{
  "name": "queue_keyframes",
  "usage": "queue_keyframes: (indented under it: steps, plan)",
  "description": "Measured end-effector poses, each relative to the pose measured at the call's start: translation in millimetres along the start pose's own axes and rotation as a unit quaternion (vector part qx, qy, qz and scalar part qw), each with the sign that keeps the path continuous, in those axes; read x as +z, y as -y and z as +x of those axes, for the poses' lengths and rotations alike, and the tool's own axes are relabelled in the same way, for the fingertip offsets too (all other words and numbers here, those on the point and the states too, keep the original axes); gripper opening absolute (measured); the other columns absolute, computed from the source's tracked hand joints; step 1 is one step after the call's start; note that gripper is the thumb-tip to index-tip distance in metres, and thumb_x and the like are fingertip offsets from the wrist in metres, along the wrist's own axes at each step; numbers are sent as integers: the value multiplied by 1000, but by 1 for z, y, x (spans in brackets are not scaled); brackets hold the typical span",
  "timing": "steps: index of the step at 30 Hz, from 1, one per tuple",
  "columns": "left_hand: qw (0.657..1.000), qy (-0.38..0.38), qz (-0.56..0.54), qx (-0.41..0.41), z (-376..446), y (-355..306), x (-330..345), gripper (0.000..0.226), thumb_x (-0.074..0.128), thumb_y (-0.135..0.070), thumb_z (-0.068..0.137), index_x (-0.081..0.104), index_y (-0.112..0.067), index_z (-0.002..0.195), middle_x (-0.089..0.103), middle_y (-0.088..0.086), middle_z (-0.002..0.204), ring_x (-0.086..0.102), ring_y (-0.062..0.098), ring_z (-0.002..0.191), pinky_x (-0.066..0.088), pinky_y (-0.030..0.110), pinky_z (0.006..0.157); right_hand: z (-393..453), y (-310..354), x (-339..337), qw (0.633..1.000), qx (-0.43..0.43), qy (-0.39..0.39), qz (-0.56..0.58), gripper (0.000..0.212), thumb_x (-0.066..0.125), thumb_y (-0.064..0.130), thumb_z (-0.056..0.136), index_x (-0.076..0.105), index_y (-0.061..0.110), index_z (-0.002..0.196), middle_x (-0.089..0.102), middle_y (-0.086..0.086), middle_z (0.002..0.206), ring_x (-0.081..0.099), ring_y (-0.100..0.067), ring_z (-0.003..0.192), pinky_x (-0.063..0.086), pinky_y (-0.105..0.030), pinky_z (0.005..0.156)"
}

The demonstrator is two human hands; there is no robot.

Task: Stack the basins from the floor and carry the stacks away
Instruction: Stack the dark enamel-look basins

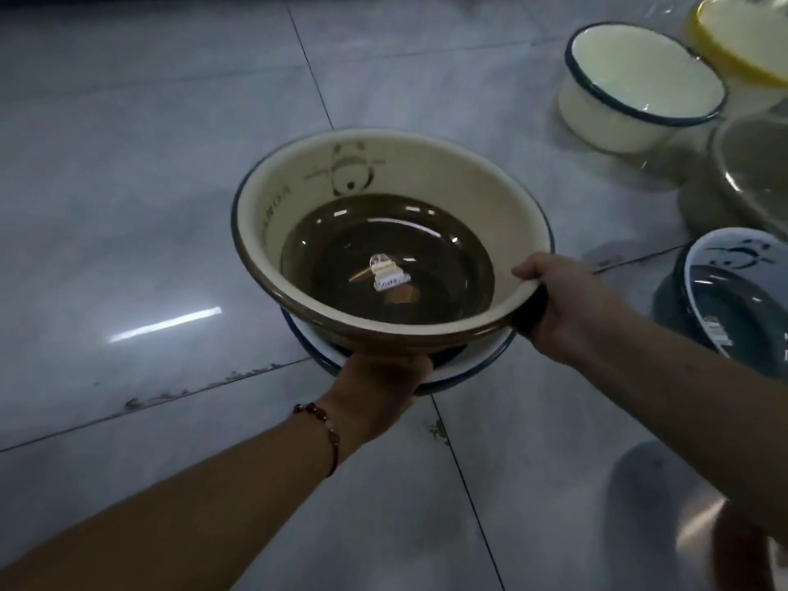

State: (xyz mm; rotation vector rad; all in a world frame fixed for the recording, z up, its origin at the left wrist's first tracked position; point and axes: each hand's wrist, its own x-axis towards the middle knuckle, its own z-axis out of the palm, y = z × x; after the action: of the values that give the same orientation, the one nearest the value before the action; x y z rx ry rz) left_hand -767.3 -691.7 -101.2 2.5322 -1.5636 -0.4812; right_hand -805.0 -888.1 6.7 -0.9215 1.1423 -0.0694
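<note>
A grey tiled floor with dark grout lines is seen from above, and a streak of reflected light lies on it at the left. The left hand, with a beaded bracelet worn on its wrist, is placed under the near rim of the brown basin; its fingers are hidden beneath the rim, so how closely they curl cannot be told. The brown basin is cream inside with a dark brown bottom, a panda figure is printed on its far inner wall, and a small label is stuck at the centre of the bottom. It is set slightly tilted in a blue-rimmed white basin, of which only the near rim shows below it. The right hand grips the brown basin's right rim, with the thumb over the edge and the fingers curled under it. Further right, a white basin with a dark rim stands apart on the floor. Behind it, a yellow-rimmed basin is cut by the picture edge. A grey basin and, nearer, a blue basin with a panda figure lie at the right edge.
</note>
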Motion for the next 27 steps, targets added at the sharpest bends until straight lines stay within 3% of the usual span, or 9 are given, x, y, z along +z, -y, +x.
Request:
queue_keyframes:
  steps: [2,4,7,9,11,14,19,21,27]
  plan:
    - [999,-25,33,-22,-11,-11,8,19,66,-15,89,65,-14,108,68,7,103,66,24,92,58,34,81,-8,0,-4,1000,14,-8,-20,21,52,4,88,57,7,108,64,-12,87,64,-22,68,55,-26,47]
    - [993,-41,104,-25,-27,-28,13,40,58,-15,85,64,-8,124,67,15,110,65,31,95,57,43,86,-17,2,-6,999,14,-17,-47,12,52,3,88,54,8,99,61,-12,89,63,-21,71,54,-25,46]
    - [990,35,135,-12,-56,-62,6,73,53,-19,90,21,-5,155,28,33,150,33,50,136,27,61,114,-30,-2,-13,995,-7,-33,-89,13,53,2,86,54,8,97,59,-14,94,62,-22,77,58,-29,54]
    - [990,81,112,-8,-78,-76,-11,75,54,-21,94,13,-13,157,15,28,157,23,46,141,27,57,115,-37,-9,-14,993,-14,-46,-104,19,54,3,85,56,7,104,60,-13,94,63,-22,77,57,-29,52]
    - [993,110,44,-22,-109,-83,-27,70,50,-22,97,13,-20,157,25,19,157,36,37,135,38,48,109,-45,-21,-15,992,-1,-53,-115,21,54,3,85,56,7,105,62,-14,99,65,-23,83,56,-30,53]
    - [989,139,20,-46,-159,-76,-53,65,47,-30,100,14,-28,156,23,11,160,36,31,140,37,44,112,-56,-44,-14,990,-19,-54,-128,23,51,5,90,54,7,113,61,-13,97,63,-23,83,52,-32,53]
    - [986,78,-2,-146,-220,-35,-96,61,46,-45,100,22,-33,154,33,-1,157,41,20,137,38,36,111,-66,-83,-22,986,-22,-85,-144,32,52,13,96,51,7,127,62,-15,114,65,-27,98,50,-28,42]
    - [977,37,-44,-204,-232,-22,-105,61,46,-47,100,25,-31,154,35,0,157,42,20,137,36,34,112,-72,-96,-35,988,-15,-83,-133,33,51,11,95,50,6,127,62,-17,113,65,-27,91,49,-24,38]
    - [956,-47,-104,-272,-213,-33,-97,66,40,-52,100,20,-21,156,32,10,158,44,29,136,42,44,109,-93,-133,-95,983,17,-100,-155,28,54,8,90,53,4,117,64,-17,105,66,-29,90,57,-35,60]
